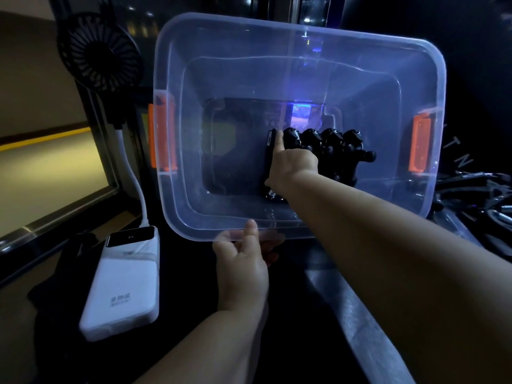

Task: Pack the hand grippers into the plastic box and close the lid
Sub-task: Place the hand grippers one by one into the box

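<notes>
Dim room, dark tabletop (194, 342). At far left stands a black fan (99, 51); nearer lies a white power bank (122, 289) with its cable plugged in. The clear plastic box (177, 206), lid off, has orange latches (162, 139) at both ends. The left hand (243, 270) pinches its near rim, thumb on top, fingers (273, 245) underneath. Inside, on the right of the floor, sits a row of black hand grippers (332, 145). The right hand (293, 167) reaches in, index finger straight along the leftmost one; whether its other fingers curl cannot be told.
</notes>
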